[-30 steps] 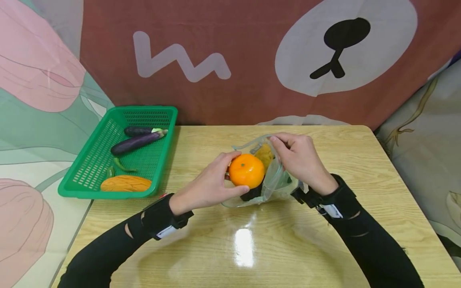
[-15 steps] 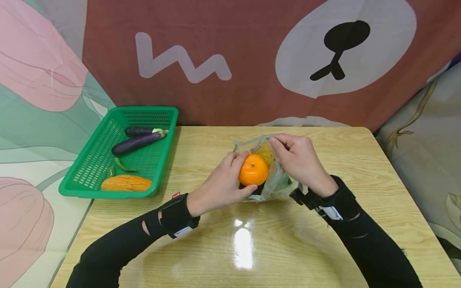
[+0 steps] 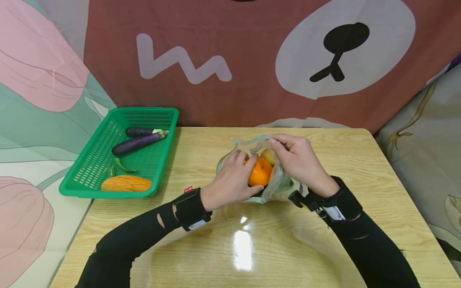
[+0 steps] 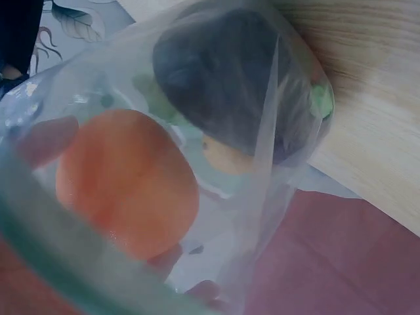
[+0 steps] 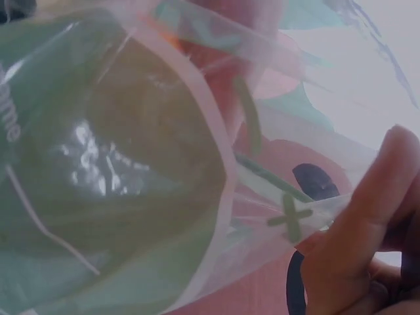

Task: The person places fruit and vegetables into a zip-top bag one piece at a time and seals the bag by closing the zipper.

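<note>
Two black sleeves reach in over a wood-grain desk. Your left grip, fingers and thumb wrapped round one orange, sits in the mouth of one clear plastic bag; your right grip pinches the rim and holds it up. To do this step well, hold that rim high and wide, bring the orange fully below the green-edged lip before loosening your fingers, then ease your knuckles out without snagging the film. Set the fruit down rather than dropping it, as the bag looks soft and likely to slump.

Alongside the orange, the bag holds one yellow fruit and one large dark purple item; blurred green and reddish shapes in there cannot be counted with certainty. To your left, one green basket carries five pieces: nearest you, one grooved yellow-orange vegetable; beyond it, one curved green chilli and one short green piece; toward the far end, two eggplants. One brown backdrop printed with an animal's muzzle hangs behind.
</note>
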A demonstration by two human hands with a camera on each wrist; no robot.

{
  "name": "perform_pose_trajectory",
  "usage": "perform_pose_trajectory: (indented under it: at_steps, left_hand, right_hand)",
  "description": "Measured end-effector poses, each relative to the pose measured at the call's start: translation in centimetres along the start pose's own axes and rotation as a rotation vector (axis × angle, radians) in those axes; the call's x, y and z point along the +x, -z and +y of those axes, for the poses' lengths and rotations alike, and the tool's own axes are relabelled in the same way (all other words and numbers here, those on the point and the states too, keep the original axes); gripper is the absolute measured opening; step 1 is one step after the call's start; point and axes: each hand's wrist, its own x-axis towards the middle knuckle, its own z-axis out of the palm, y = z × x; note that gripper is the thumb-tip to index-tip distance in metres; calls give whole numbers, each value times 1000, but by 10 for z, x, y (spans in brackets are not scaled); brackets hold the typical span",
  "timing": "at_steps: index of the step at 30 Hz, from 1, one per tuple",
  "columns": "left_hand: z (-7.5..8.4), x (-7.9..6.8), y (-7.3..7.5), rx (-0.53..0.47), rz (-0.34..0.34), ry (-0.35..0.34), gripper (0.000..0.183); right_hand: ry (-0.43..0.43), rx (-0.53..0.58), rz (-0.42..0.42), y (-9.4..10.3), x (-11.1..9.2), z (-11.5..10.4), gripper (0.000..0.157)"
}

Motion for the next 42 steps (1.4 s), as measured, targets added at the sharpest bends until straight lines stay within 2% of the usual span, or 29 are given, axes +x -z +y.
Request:
perform_pose_trajectory:
  at_steps: [5, 10, 13, 15, 19, 22, 24, 30, 35, 39, 42]
  left_hand:
    - [-3, 7, -4, 46, 75, 4, 84]
    - [-7, 9, -2, 12, 56, 4, 87]
    - [-8, 7, 2, -59, 37, -7, 86]
    - [-9, 5, 7, -148, 28, -20, 81]
    - [-13, 0, 28, -310, 35, -27, 66]
    - [-22, -1, 49, -343, 68, 30, 52]
    - [-34, -1, 60, -352, 85, 93, 46]
    - [-74, -2, 79, -351, 96, 246, 46]
    - [-102, -4, 83, -351, 81, 358, 48]
    - [-127, -7, 80, -363, 46, 465, 50]
    - [-148, -9, 76, -319, 17, 538, 51]
  right_hand:
    - [-26, 35, -2, 1, 0, -1, 34]
    - [-26, 35, 12, 3, 1, 2, 36]
    - [-23, 29, 21, 4, 2, 4, 37]
    - [-20, 27, 27, 4, 2, 4, 37]
    - [-23, 26, 38, 5, 3, 5, 36]
    - [-25, 26, 43, 6, 4, 6, 36]
    - [-25, 25, 45, 6, 4, 6, 36]
    - [-23, 27, 33, 4, 3, 9, 36]
    - [-26, 33, 28, 2, 3, 9, 35]
    - [-27, 27, 26, 2, 3, 9, 36]
    - [-27, 19, 26, 2, 2, 8, 35]
